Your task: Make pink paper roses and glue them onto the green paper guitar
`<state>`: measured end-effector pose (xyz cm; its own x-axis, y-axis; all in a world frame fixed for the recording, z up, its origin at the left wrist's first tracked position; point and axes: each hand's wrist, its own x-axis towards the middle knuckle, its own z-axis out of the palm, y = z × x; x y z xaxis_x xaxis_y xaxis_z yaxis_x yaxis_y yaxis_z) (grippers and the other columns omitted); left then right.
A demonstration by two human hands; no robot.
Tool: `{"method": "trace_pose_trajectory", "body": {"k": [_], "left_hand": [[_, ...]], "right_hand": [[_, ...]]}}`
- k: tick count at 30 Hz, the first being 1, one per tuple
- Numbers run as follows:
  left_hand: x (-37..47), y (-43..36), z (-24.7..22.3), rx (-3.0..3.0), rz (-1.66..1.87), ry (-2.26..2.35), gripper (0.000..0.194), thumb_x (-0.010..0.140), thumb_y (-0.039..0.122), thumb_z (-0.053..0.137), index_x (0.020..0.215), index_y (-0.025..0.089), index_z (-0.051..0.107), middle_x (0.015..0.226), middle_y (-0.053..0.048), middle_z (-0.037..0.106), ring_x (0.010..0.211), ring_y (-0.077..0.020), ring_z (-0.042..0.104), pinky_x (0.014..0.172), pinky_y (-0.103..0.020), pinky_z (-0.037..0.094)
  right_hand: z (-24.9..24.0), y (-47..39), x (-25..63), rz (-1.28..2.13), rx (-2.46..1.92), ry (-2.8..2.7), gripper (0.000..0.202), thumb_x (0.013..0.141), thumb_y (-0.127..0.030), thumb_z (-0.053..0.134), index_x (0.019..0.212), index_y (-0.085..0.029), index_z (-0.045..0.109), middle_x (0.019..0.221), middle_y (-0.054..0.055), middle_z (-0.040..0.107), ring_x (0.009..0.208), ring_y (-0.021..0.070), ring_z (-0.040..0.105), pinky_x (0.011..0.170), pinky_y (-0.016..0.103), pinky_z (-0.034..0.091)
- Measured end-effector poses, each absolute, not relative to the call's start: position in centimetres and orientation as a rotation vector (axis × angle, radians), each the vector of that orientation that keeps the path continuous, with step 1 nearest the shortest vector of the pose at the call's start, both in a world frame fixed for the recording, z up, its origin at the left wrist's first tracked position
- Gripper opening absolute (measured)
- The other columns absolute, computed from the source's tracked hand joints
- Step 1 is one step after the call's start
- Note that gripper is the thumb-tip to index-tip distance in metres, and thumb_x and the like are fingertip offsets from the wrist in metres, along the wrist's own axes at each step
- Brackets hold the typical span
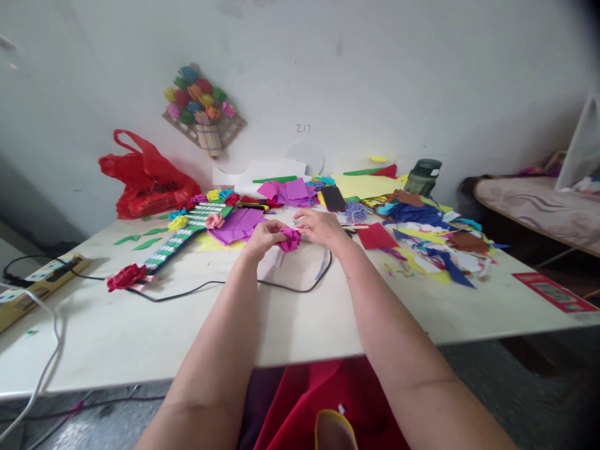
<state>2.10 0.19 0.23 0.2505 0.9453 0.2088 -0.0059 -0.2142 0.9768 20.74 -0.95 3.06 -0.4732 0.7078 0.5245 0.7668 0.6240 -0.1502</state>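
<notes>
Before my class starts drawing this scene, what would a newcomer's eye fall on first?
Probably the bright pink paper flower between the left fingers and right fingers, near the middle of the table. Next might come the red plastic bag at the table's far left, with the colourful bouquet on the wall above and to its right.

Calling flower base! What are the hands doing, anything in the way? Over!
Left hand pinching magenta paper flower. Right hand close beside it, grip unclear. Black cable curving across table, flower held clear of it.
</notes>
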Motion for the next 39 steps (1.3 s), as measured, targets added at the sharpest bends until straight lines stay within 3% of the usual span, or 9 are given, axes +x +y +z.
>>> {"method": "trace_pose_trajectory", "body": {"k": [12,19,26,29,34,39], "left_hand": [[2.1,-0.3,0.6,1.446,1.158,0.930,0.024,0.052,0.017,0.068,0.075,0.012,0.066,0.060,-0.002,0.064,0.051,-0.0138,0.059,0.053,-0.026,0.047],[1.8,0.0,0.4,1.342,1.224,0.950,0.028,0.050,0.018,0.070,0.077,0.013,0.065,0.061,-0.001,0.064,0.051,-0.0134,0.058,0.054,-0.027,0.049],[1.5,0.4,0.0,1.252,1.289,0.909,0.030,0.051,0.023,0.074,0.078,0.014,0.066,0.065,-0.001,0.065,0.053,-0.0129,0.059,0.055,-0.027,0.049],[1.5,0.5,-0.2,1.221,1.303,0.873,0.032,0.052,0.025,0.075,0.081,0.014,0.067,0.066,-0.002,0.066,0.055,-0.0139,0.060,0.057,-0.027,0.049],[1.7,0.6,-0.3,1.209,1.357,0.808,0.031,0.052,0.024,0.077,0.079,0.014,0.067,0.070,-0.003,0.067,0.057,-0.0138,0.061,0.060,-0.028,0.049],[2.1,0.7,-0.5,1.223,1.397,0.772,0.031,0.051,0.021,0.077,0.080,0.014,0.068,0.071,-0.003,0.068,0.059,-0.0141,0.061,0.060,-0.027,0.049]], "right_hand": [[3.3,-1.1,21.2,-0.179,-1.239,-2.297,0.018,0.082,-0.029,0.060,0.093,-0.030,0.075,0.096,0.001,0.066,0.075,0.0144,0.057,0.059,0.025,0.034],[3.5,-1.2,21.7,-0.206,-1.282,-2.340,0.025,0.087,-0.026,0.053,0.102,-0.034,0.072,0.091,0.001,0.068,0.076,0.0155,0.059,0.060,0.025,0.035],[4.0,-1.4,22.8,0.030,-1.349,-2.141,0.024,0.084,-0.031,0.056,0.097,-0.026,0.074,0.095,0.003,0.073,0.087,0.0189,0.063,0.068,0.025,0.041],[3.5,-1.0,22.9,0.217,-1.297,-2.033,0.028,0.083,-0.037,0.054,0.090,-0.020,0.075,0.087,0.003,0.072,0.080,0.0184,0.062,0.068,0.025,0.041],[2.7,-0.2,22.4,0.465,-1.252,-1.939,0.036,0.080,-0.043,0.048,0.073,-0.014,0.067,0.059,0.000,0.053,0.058,0.0125,0.046,0.055,0.024,0.031],[3.0,-0.7,21.5,0.600,-1.237,-1.805,0.037,0.075,-0.050,0.049,0.062,-0.016,0.053,0.055,-0.004,0.036,0.055,0.0096,0.034,0.054,0.024,0.025]]}}
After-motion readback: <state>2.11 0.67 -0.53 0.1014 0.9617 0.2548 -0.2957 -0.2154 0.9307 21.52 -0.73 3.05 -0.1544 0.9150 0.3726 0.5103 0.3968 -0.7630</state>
